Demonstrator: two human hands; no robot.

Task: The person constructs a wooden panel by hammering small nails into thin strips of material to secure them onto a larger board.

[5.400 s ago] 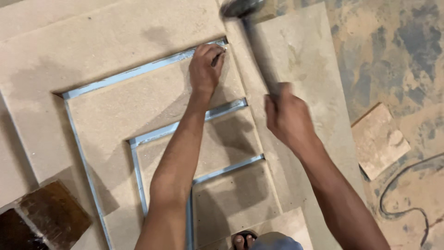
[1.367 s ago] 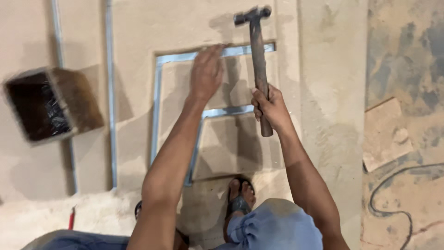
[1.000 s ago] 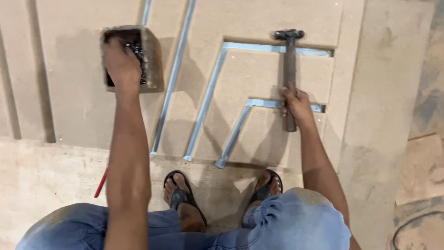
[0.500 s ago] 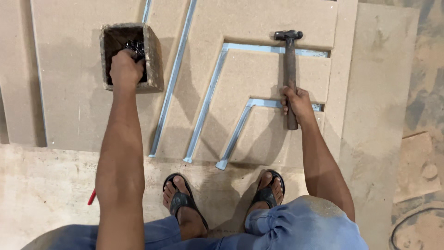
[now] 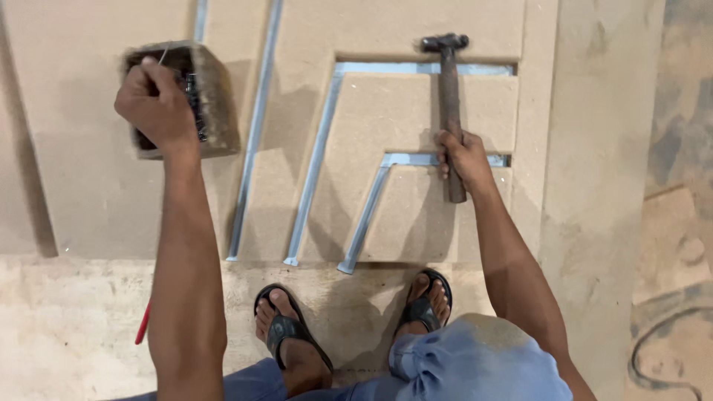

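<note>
Left hand was pinching a thin nail over the brown, square wooden box of nails, fingers closed on it. Right hand was wrapped low on the dark wooden-handled steel hammer, lying flat, long axis pointing away, head over the far pale-blue metal strip inlaid in the tan fibreboard panel. Nail sat well left of the hammer.

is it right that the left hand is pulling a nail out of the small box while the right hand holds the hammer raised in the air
Not quite. In the head view the right hand grips the hammer, but the hammer lies flat on the board, not raised. The left hand is indeed at the small box, pinching a thin nail.
</note>
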